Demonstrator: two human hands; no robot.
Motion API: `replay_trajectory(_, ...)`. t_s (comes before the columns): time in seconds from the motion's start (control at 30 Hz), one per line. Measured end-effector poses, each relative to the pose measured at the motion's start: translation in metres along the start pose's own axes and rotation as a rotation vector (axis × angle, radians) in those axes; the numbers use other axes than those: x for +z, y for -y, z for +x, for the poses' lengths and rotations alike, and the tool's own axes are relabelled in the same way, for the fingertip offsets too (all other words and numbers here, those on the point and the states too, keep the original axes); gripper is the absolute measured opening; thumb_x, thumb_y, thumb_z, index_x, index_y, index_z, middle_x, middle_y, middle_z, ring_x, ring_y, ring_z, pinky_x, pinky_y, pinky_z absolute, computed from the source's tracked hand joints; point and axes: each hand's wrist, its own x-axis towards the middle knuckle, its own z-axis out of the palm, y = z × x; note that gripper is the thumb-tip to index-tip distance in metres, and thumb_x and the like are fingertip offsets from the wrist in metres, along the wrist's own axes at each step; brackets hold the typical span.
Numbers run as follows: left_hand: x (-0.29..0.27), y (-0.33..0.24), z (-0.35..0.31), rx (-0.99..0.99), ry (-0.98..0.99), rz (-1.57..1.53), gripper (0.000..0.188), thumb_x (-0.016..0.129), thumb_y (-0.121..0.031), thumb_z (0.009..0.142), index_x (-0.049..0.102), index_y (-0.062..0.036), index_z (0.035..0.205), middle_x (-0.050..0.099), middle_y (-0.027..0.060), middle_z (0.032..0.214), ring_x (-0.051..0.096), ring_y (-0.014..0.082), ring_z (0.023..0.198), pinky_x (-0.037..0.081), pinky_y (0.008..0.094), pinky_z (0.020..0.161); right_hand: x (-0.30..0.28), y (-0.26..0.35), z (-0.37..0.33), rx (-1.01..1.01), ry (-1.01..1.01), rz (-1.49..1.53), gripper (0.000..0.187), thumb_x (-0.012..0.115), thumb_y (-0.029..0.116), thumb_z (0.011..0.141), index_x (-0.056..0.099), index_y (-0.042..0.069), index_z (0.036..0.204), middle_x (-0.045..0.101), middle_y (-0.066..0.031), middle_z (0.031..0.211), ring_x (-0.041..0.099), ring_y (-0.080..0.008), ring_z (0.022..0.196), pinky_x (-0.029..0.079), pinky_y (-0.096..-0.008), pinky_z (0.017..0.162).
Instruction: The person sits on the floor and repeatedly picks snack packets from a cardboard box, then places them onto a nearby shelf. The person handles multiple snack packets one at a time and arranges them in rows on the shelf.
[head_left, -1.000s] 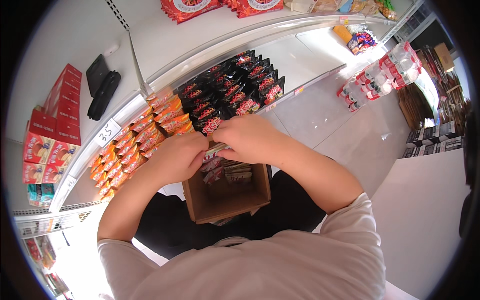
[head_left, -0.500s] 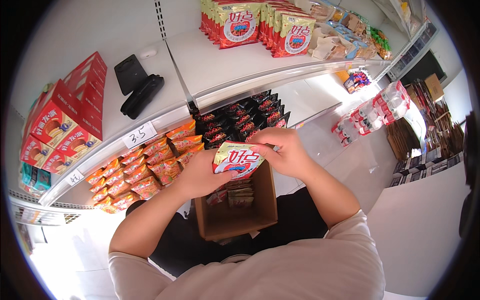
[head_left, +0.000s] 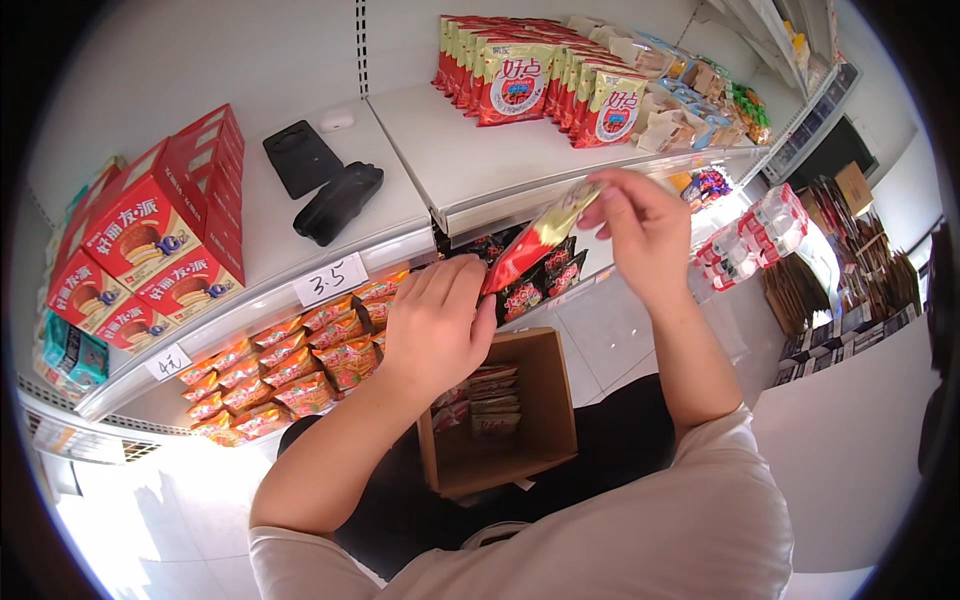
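Observation:
A red and gold snack packet [head_left: 540, 240] is held slantwise between my two hands, just in front of the shelf edge, with its narrow side toward me. My left hand [head_left: 440, 320] is closed on its lower end, and my right hand [head_left: 645, 225] pinches its upper end. Below them an uncovered cardboard box [head_left: 552, 400] rests at my lap, with several packets [head_left: 495, 402] standing inside toward its far side. Similar red and gold packets [head_left: 515, 85] stand in rows on the upper shelf [head_left: 410, 110], beyond my hands.
Red cartons [head_left: 150, 230], a black case [head_left: 340, 203] and a flat black object [head_left: 302, 160] sit on the shelf's left. Orange snack packets [head_left: 345, 360] and black ones [head_left: 525, 295] fill the lower shelf. Wrapped bottles [head_left: 750, 235] and flattened cardboard [head_left: 860, 250] stand at right.
Both hands have lifted the packet up from over the box toward the shelf. Its printed front has turned away, and my right hand has moved to its upper end.

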Motion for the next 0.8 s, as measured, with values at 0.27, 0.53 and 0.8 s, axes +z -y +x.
replay_trajectory(0.27,0.002,0.032,0.021,0.139,-0.101,0.523,0.057,0.074,-0.015,0.08,0.064,-0.0061,0.135,0.057,0.0196,0.144,0.051,0.0378,0.14,0.029,0.0684,0.118,-0.002,-0.052,0.148,-0.253,-0.043,-0.073,0.02,0.059,0.009,0.106,0.069,-0.003,0.119,0.076,-0.0079,0.087,0.073,-0.0131,0.075,0.057,-0.0286,0.065)
replay_trajectory(0.53,0.007,0.047,0.019,0.181,-0.017,0.681,0.066,0.077,-0.02,0.081,0.059,-0.0083,0.144,0.058,0.0165,0.143,0.053,0.0345,0.135,0.031,0.0644,0.118,0.041,-0.086,0.191,-0.253,0.007,-0.471,0.018,0.063,0.012,0.1,0.072,0.001,0.111,0.075,-0.0186,0.085,0.074,-0.0361,0.076,0.058,-0.0446,0.075)
replay_trajectory(0.8,0.009,0.051,0.019,0.208,-0.049,0.671,0.063,0.074,-0.018,0.081,0.061,-0.0079,0.142,0.059,0.0153,0.142,0.055,0.0334,0.133,0.032,0.0631,0.117,0.077,-0.092,0.174,-0.165,-0.214,-0.505,0.044,0.075,0.025,0.092,0.057,-0.002,0.121,0.074,-0.0192,0.082,0.074,-0.0393,0.08,0.058,-0.0473,0.075)
